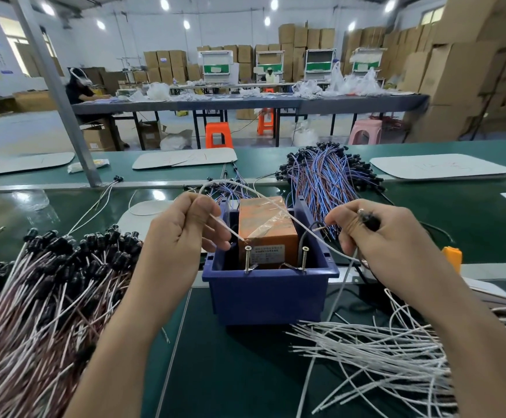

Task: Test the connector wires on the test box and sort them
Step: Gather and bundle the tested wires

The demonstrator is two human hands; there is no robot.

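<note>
An orange test box [268,230] sits inside a blue plastic bin [271,292], with two brass screws [275,258] standing upright at its front. My left hand [185,230] pinches a white wire [229,230] whose bare tip touches the left screw head. That wire loops up over the box. My right hand [378,233] grips a black connector [369,221] and holds a short bare lead [318,228] above the right screw, apart from it.
A large heap of white and brown connector wires [49,297] lies at the left. Loose white wires [396,357] spread at the lower right. Blue and brown wire bundles [327,176] lie behind the bin. An orange object [452,257] sits at the right.
</note>
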